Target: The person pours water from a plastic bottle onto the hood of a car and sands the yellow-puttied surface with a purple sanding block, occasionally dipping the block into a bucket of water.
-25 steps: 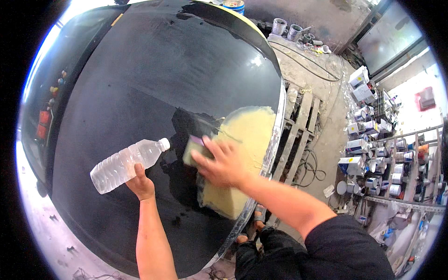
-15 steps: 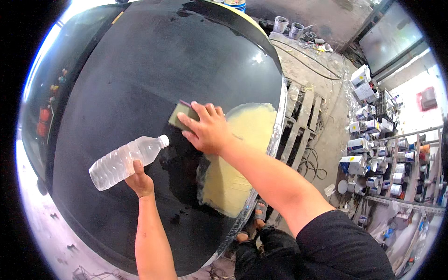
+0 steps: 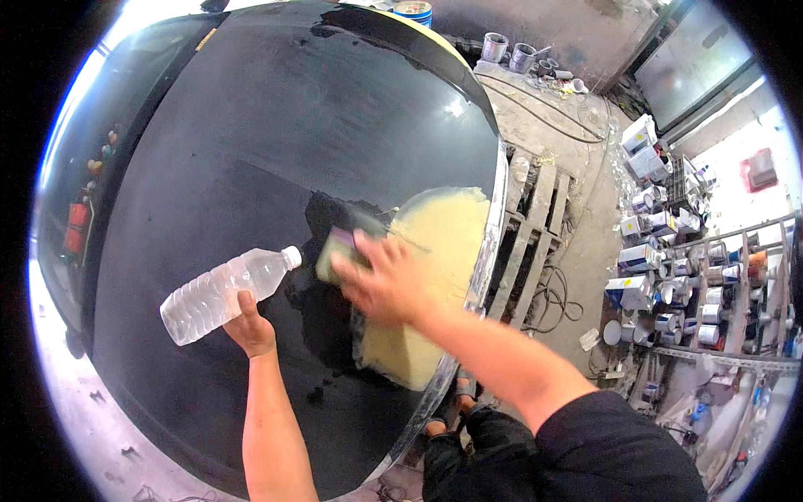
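Tilted over the dark car hood (image 3: 226, 176) is a clear plastic bottle (image 3: 219, 294) with a white cap, gripped from below by my left hand (image 3: 249, 328). My right hand (image 3: 381, 280), smeared by motion, holds a greenish sanding block (image 3: 336, 258) with a purple edge against the hood. Beside that hand a pale yellow patch of filler (image 3: 447, 230) spreads to the hood's front edge, partly covered by my right forearm. Dark wet patches (image 3: 314, 318) lie on the hood around the block and below it.
Left of the hood is the windshield (image 3: 100, 192). A wooden pallet (image 3: 535, 226) lies on the floor beyond the hood's front edge, near a loose hose (image 3: 556, 297). Paint cans (image 3: 640, 258) crowd a rack at right; buckets (image 3: 495, 48) stand at the back.
My right hand and the sanding block have moved down across the hood, nearer to me. A wet streak now shows where they were. My left hand keeps the bottle in nearly the same place.
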`<act>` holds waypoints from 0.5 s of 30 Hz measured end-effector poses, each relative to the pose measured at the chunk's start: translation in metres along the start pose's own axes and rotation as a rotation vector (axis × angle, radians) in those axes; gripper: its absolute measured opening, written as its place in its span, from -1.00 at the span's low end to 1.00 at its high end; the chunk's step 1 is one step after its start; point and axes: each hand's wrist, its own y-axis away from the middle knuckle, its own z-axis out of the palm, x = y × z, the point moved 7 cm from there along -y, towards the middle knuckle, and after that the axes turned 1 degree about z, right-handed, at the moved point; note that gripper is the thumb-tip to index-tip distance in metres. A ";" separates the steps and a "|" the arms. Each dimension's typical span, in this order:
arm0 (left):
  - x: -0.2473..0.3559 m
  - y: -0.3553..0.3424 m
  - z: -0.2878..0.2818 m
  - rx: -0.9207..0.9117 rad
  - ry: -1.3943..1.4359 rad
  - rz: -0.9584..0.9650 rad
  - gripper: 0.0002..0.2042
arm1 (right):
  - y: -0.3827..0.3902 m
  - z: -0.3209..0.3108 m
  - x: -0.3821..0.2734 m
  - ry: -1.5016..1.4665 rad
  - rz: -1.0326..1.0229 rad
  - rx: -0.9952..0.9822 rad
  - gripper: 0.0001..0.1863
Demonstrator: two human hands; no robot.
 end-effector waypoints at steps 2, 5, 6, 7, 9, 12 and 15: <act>-0.001 0.002 -0.001 -0.021 0.002 -0.022 -0.46 | 0.045 -0.006 -0.020 -0.101 -0.021 -0.023 -0.35; 0.005 -0.001 0.000 -0.006 0.024 -0.021 -0.44 | 0.017 -0.004 -0.007 -0.061 -0.017 0.017 -0.36; 0.000 -0.001 0.002 -0.008 0.034 -0.061 -0.45 | -0.013 -0.007 0.009 -0.031 -0.011 0.076 -0.40; -0.007 -0.001 0.000 -0.006 0.038 -0.098 -0.45 | -0.039 -0.009 0.023 -0.012 0.022 0.104 -0.46; -0.011 0.000 0.004 -0.001 0.042 -0.140 -0.46 | -0.066 -0.011 0.041 -0.025 0.075 0.130 -0.48; -0.010 -0.002 -0.001 0.016 0.011 -0.125 -0.47 | -0.019 -0.003 0.007 0.015 0.063 0.035 -0.42; -0.002 0.001 -0.003 0.019 0.000 -0.087 -0.48 | 0.061 -0.004 -0.043 -0.134 0.006 -0.041 -0.29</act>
